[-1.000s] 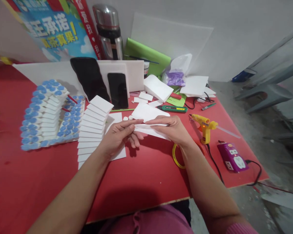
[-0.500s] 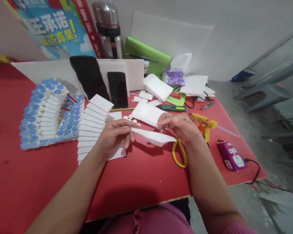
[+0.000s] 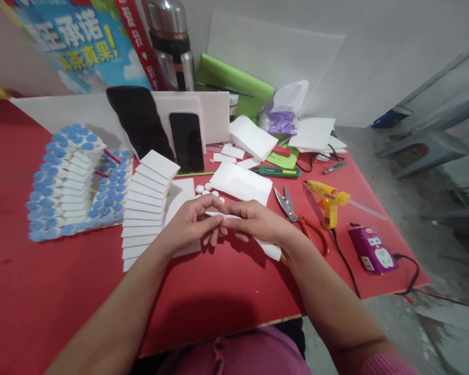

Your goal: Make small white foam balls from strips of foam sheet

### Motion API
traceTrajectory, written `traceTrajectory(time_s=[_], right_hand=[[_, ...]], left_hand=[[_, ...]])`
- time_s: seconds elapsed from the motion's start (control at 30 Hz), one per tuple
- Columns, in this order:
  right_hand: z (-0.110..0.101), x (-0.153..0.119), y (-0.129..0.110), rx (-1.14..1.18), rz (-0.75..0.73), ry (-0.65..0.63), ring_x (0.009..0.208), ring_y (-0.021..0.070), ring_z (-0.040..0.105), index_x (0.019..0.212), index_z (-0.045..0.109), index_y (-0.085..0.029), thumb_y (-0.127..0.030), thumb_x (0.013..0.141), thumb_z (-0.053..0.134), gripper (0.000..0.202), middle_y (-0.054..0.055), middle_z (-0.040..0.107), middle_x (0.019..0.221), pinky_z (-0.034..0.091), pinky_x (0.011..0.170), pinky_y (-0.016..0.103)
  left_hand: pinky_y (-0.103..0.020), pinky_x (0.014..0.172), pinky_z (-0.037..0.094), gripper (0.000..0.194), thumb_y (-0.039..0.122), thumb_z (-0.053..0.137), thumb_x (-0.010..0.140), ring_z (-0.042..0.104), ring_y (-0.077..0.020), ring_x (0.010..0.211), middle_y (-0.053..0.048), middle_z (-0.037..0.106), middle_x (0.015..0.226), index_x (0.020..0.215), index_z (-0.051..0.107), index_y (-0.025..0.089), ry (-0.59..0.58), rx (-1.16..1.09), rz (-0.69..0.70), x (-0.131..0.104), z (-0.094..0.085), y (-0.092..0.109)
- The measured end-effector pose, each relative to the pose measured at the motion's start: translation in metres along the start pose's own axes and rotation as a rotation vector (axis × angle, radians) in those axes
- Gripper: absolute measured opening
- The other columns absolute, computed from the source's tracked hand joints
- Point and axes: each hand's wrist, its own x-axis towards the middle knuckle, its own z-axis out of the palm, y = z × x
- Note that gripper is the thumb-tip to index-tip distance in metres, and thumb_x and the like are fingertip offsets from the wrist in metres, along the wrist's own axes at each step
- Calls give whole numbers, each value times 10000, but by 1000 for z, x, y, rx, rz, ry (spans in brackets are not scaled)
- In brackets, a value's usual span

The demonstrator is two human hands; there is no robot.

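My left hand (image 3: 195, 221) and my right hand (image 3: 254, 221) meet above the red table, thumbs and fingers pinching one end of a thin white paper strip (image 3: 269, 249). Its free end sticks out below my right wrist, and its middle is hidden behind the right hand. Just beyond my fingers lie several small white rolled pieces (image 3: 208, 188) and a stack of white paper sheets (image 3: 242, 182). Left of my left hand, a stepped fan of white boards (image 3: 143, 221) rests on a white sheet. Scissors (image 3: 291, 205) with orange-red handles lie right of my right hand.
A yellow glue gun (image 3: 329, 200) stands at right, its cord running beside a purple power box (image 3: 373, 250). A model of blue-topped rolls with white steps (image 3: 58, 192) sits at left. Behind are a phone (image 3: 186, 141), a green cutter (image 3: 277, 172) and a steel flask (image 3: 172, 47).
My right hand has moved left and down to meet the left hand, and now pinches the strip too. The strip's free end has dropped, and the scissors have come into sight.
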Motion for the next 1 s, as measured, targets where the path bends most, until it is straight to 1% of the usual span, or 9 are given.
traceTrajectory(time_s=[0.13,0.2,0.3,0.47,0.6,0.67,0.77,0.87,1.0], right_hand=[[-1,0,-5,-48,16,72,528,74,452,864,698,-160,-408,1018,614,304,-1,689,729,364,518,217],[-1,0,-7,-46,44,103,508,75,442,868,687,-163,-395,1009,626,279,4,700,712,350,500,219],[-2,-1,-7,19,74,106,490,69,448,877,664,-169,-413,984,662,267,-3,694,693,337,479,211],[-8,-4,-4,170,101,92,463,45,414,843,649,-160,-473,948,714,337,-20,652,654,293,447,189],[-11,-3,-2,244,100,17,456,38,388,891,676,-158,-438,951,717,290,-26,634,648,251,421,170],[-12,-1,-1,280,113,1,445,34,358,898,695,-148,-399,953,710,257,-44,579,599,222,409,159],[-11,2,1,375,163,19,415,24,277,881,704,-140,-375,948,689,246,-68,494,539,171,389,154],[-8,5,2,478,226,40,393,17,218,860,688,-147,-383,932,680,247,-71,482,538,128,371,159],[-3,10,1,569,251,36,373,16,175,788,639,-158,-358,831,706,215,-86,441,491,103,363,166]], left_hand=[[-247,557,532,153,288,691,930,659,-138,571,-17,728,710,1009,620,177,105,95,90,3,1,-2],[-267,629,551,157,283,741,897,668,-144,648,-22,724,776,992,676,176,161,141,140,5,-1,-4],[-276,678,547,164,303,791,868,662,-146,719,-31,711,883,966,731,187,204,181,169,6,-4,-7],[-294,725,533,117,293,774,896,652,-161,789,-44,699,919,929,735,188,186,218,238,6,-5,-7],[-312,796,515,67,244,708,949,651,-171,848,-42,694,904,911,718,190,146,285,335,6,-4,-6],[-318,813,505,57,205,678,964,646,-172,865,-41,693,920,915,704,192,164,351,392,6,-4,-6],[-315,820,489,92,148,626,986,633,-170,886,-37,684,935,923,675,195,208,491,502,5,-4,-7],[-320,828,487,135,101,550,1010,616,-174,904,-42,661,949,962,631,198,210,633,627,5,-2,-8],[-327,807,489,159,68,495,1009,590,-188,899,-55,633,952,1018,573,207,215,769,762,6,1,-11]])
